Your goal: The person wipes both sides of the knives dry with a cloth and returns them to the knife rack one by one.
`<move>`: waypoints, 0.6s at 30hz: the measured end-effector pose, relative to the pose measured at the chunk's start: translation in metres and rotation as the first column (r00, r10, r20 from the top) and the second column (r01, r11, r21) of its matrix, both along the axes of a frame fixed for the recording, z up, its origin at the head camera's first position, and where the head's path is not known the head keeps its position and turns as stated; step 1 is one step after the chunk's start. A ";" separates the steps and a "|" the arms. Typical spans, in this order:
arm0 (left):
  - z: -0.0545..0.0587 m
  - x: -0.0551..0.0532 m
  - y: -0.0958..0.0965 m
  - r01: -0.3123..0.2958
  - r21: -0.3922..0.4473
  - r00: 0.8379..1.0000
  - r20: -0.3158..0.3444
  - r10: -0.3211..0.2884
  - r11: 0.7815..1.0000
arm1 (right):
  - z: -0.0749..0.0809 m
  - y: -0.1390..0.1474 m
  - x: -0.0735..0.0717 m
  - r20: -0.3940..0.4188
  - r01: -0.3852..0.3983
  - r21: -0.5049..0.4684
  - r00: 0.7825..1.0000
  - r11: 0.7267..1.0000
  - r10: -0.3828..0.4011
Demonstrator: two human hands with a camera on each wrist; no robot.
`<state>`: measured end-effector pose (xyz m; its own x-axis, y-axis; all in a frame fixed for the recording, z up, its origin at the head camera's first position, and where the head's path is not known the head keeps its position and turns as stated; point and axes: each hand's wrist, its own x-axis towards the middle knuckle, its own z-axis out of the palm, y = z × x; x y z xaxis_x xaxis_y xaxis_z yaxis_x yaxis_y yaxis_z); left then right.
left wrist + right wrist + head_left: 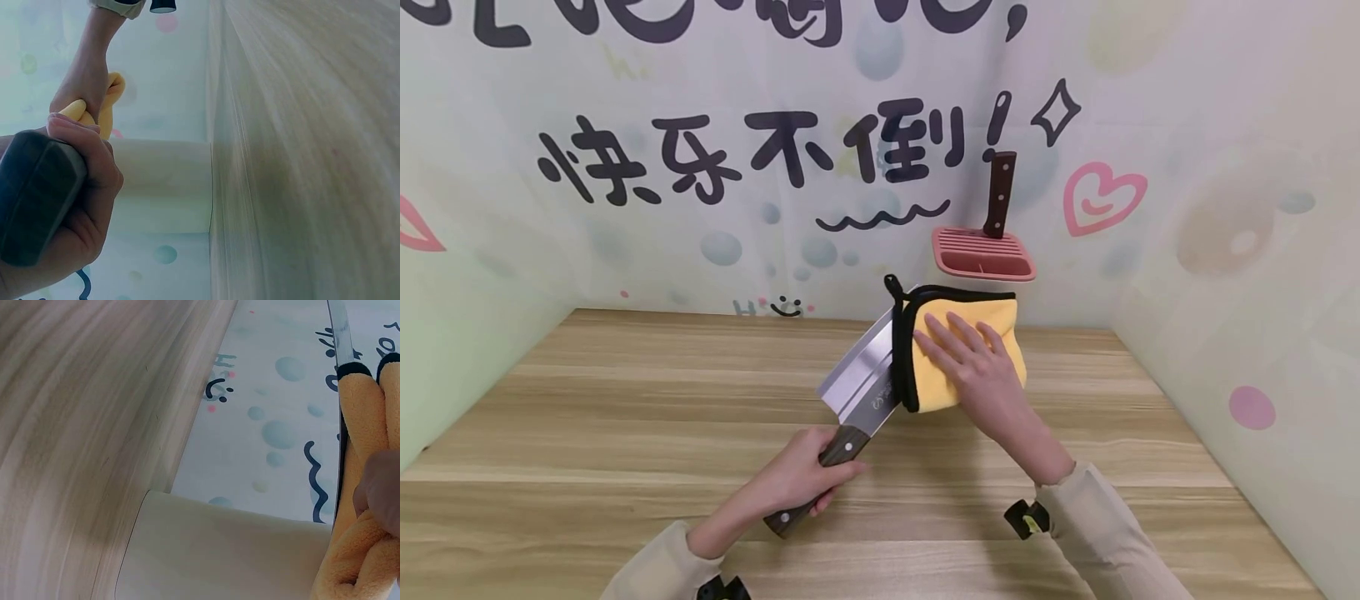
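Observation:
My left hand (801, 475) grips the dark wooden handle (844, 447) of a cleaver, whose wide steel blade (867, 367) slants up to the right above the table. Over the blade's far part lies a folded yellow cloth (936, 392) with black edging and a small loop. My right hand (988, 379) holds this cloth from above, fingers spread across it; its thumb is hidden in the head view. In the right wrist view, the cloth (359, 406) is bunched under the right hand (381, 487), and a strip of blade (341, 331) emerges beside it.
Behind the cloth stands a pale knife block with a pink slotted top (947, 265). A dark-handled knife (999, 196) is upright in it. The wooden table (625, 400) meets a printed backdrop (647, 267) at the back and pale walls at both sides.

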<state>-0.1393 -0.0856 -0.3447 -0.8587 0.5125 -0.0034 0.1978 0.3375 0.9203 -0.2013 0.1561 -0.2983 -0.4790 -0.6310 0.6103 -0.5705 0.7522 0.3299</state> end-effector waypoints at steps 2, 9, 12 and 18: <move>0.000 0.000 -0.001 -0.001 0.002 1.000 0.001 0.001 1.000 | 0.000 0.001 -0.001 0.000 0.010 -0.011 1.000 1.000 -0.010; 0.000 0.001 -0.002 -0.002 0.008 1.000 -0.006 0.002 1.000 | -0.001 0.004 -0.003 0.006 0.037 -0.032 0.999 0.999 -0.037; 0.000 0.001 -0.002 0.000 0.012 1.000 -0.010 0.000 1.000 | -0.001 0.005 -0.003 0.003 0.041 -0.038 0.999 0.998 -0.041; 0.000 0.002 -0.002 0.009 0.018 1.000 -0.025 -0.009 1.000 | -0.001 0.005 -0.003 0.005 0.059 -0.035 0.998 0.998 -0.059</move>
